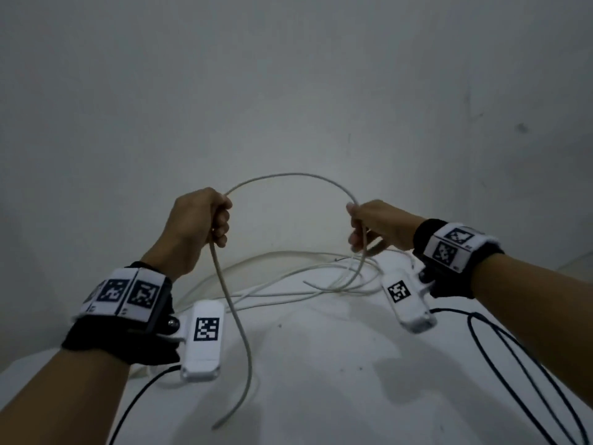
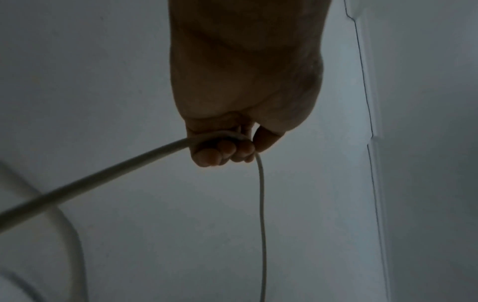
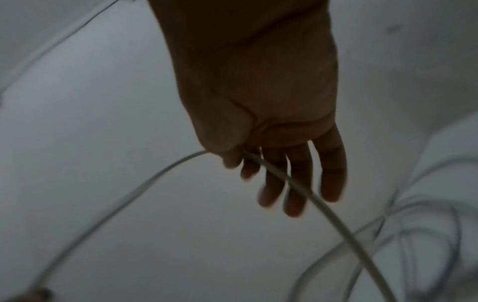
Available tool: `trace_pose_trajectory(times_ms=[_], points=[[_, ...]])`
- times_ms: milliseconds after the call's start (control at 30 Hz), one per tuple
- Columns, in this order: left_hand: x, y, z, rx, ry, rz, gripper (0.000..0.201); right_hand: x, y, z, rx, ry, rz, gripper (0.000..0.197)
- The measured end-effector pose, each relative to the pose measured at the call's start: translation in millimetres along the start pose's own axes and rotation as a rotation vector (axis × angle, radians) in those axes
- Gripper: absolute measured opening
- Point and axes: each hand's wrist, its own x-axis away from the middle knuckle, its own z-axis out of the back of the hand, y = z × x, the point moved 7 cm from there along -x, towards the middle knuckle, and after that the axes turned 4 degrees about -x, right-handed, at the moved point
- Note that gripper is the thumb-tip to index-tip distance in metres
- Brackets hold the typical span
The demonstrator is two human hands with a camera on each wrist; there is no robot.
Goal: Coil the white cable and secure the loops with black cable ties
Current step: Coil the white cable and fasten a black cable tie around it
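A white cable [image 1: 288,175] arches in the air between my two hands above a white table [image 1: 321,364]. My left hand [image 1: 205,220] grips it in a fist; its free end hangs down toward the table's front [image 1: 237,332]. In the left wrist view the cable [image 2: 262,204] passes through my curled fingers [image 2: 220,151]. My right hand [image 1: 369,226] pinches the cable between thumb and forefinger, the other fingers [image 3: 297,183] extended. From there the cable [image 3: 336,220] drops into loose tangled loops [image 1: 305,277] on the table. A small black piece [image 1: 340,259], possibly a cable tie, lies by the loops.
A plain grey-white wall [image 1: 288,75] rises right behind the table. Thin black leads [image 1: 500,374] from the wrist cameras trail over the table at the right and lower left. A wall corner seam [image 2: 367,102] shows in the left wrist view.
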Motion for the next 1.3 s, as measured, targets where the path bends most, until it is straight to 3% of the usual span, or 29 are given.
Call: trace_pose_trajectory(times_ms=[100, 200, 333, 467, 533, 600, 700, 767, 833, 900, 967, 1033, 1067, 1133, 1167, 1233, 1300], points=[[33, -11, -35, -0.04, -0.139, 0.077, 0.015, 29, -6, -15, -0.551, 0.007, -0.029, 0.041], [63, -22, -69, -0.073, -0.221, 0.096, 0.009, 50, -10, -33, -0.702, -0.035, -0.017, 0.042], [81, -37, -78, -0.011, -0.107, 0.145, 0.04, 76, -16, -30, -0.884, 0.002, 0.111, 0.046], [104, -63, -82, 0.047, -0.033, 0.28, 0.039, 99, -24, -16, -1.173, 0.138, 0.256, 0.051], [116, -66, -94, 0.124, -0.07, 0.343, 0.039, 107, -21, -24, -1.363, 0.126, 0.267, 0.052], [124, -62, -104, 0.343, -0.069, 0.399, 0.046, 114, -10, -47, -1.438, 0.056, 0.215, 0.054], [122, -58, -95, 0.66, 0.113, 0.428, 0.042, 129, 24, -89, -1.259, -0.032, 0.021, 0.052], [119, -62, -83, 0.67, 0.151, 0.435, 0.038, 142, 45, -100, -0.947, -0.064, -0.052, 0.041], [117, -65, -74, 0.55, 0.102, 0.412, 0.039, 148, 57, -86, -0.601, -0.009, -0.041, 0.026], [117, -62, -67, 0.367, -0.008, 0.339, 0.041, 149, 50, -48, -0.359, 0.18, 0.076, 0.044], [119, -55, -67, 0.2, -0.149, 0.251, 0.041, 156, 15, -18, -0.045, 0.307, 0.351, 0.063], [121, -44, -71, 0.089, -0.281, 0.185, 0.041, 160, -20, -25, 0.398, 0.25, 0.606, 0.074], [123, -38, -74, 0.047, -0.335, 0.153, 0.04, 157, -29, -36, 0.624, 0.18, 0.661, 0.078], [127, -24, -79, -0.016, -0.407, 0.082, 0.04, 146, -34, -55, 0.887, -0.005, 0.608, 0.075], [129, -17, -80, -0.042, -0.425, 0.047, 0.04, 142, -32, -61, 0.879, -0.121, 0.539, 0.063], [130, -6, -79, -0.099, -0.419, -0.007, 0.037, 140, -28, -70, 0.6, -0.355, 0.412, 0.027], [131, -1, -72, -0.112, -0.376, -0.027, 0.037, 141, -26, -71, 0.257, -0.476, 0.335, 0.025]])
